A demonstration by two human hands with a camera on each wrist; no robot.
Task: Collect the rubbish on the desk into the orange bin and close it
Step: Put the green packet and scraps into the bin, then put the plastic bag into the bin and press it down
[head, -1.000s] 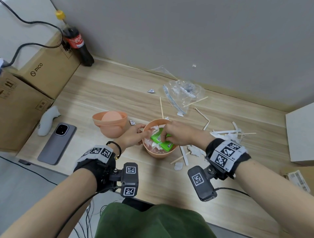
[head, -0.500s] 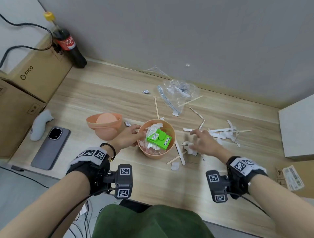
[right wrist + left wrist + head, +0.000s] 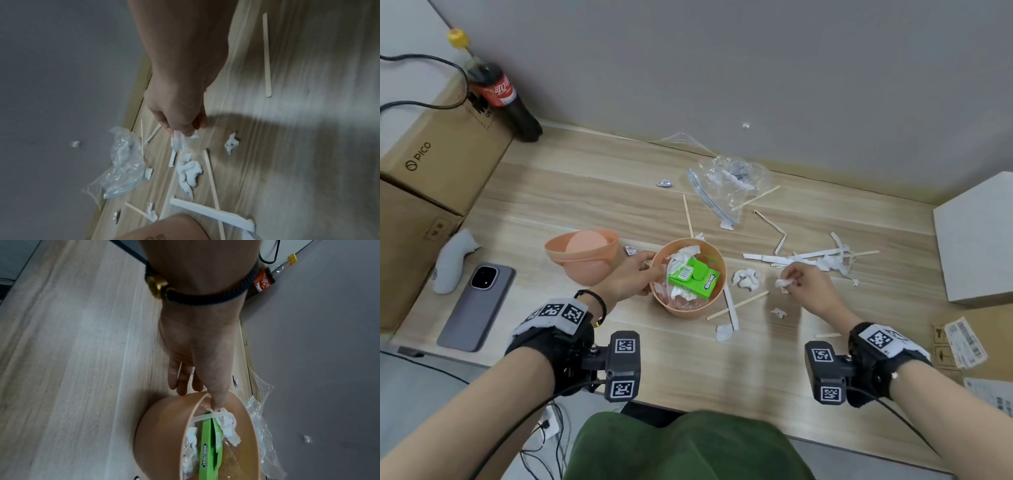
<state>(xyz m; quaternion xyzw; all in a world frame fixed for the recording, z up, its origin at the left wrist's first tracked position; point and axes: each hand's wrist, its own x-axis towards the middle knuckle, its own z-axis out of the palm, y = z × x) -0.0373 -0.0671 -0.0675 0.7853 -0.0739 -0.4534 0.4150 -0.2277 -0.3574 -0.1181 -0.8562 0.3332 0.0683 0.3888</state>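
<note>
Orange bin (image 3: 714, 301) sits open on the wooden desk (image 3: 571, 192), near-centre, a bit left of the litter. Inside: green gum box (image 3: 693, 277) lying tilted on crumpled white paper (image 3: 683, 254) and clear plastic. Left wrist view shows the same box (image 3: 209, 441) edge-on inside the bin (image 3: 162, 426).

Left hand (image 3: 631, 277) grips the bin's left rim: thumb hooked over into the bin, fingers curled around the outside wall. Left wrist view confirms, hand (image 3: 197, 353) clamped over the rim.

Bin lid (image 3: 582, 253), orange, lies off the bin just to its left, tipped on its side. Small foil scrap (image 3: 630, 250) between lid and bin.

Right hand (image 3: 806, 286) is right of the bin, apart from it, fingertips pinching a small white paper scrap (image 3: 782, 282). Right wrist view: hand (image 3: 179, 107) fingers bunched narrow on the scrap (image 3: 179, 139), above the desk; blurred.

Loose litter right of the bin: crumpled paper wad (image 3: 746, 278), white paper strips (image 3: 801, 256), wooden sticks (image 3: 738, 305), small white bits (image 3: 723, 331) near the front. Farther back: clear plastic bag (image 3: 729, 185), another foil scrap (image 3: 664, 184).

Far left: cola bottle (image 3: 500, 92) upright at the wall, cardboard boxes (image 3: 445, 157), grey phone (image 3: 477, 305) face down, white controller (image 3: 453, 262). White box (image 3: 976, 240) at right edge.
</note>
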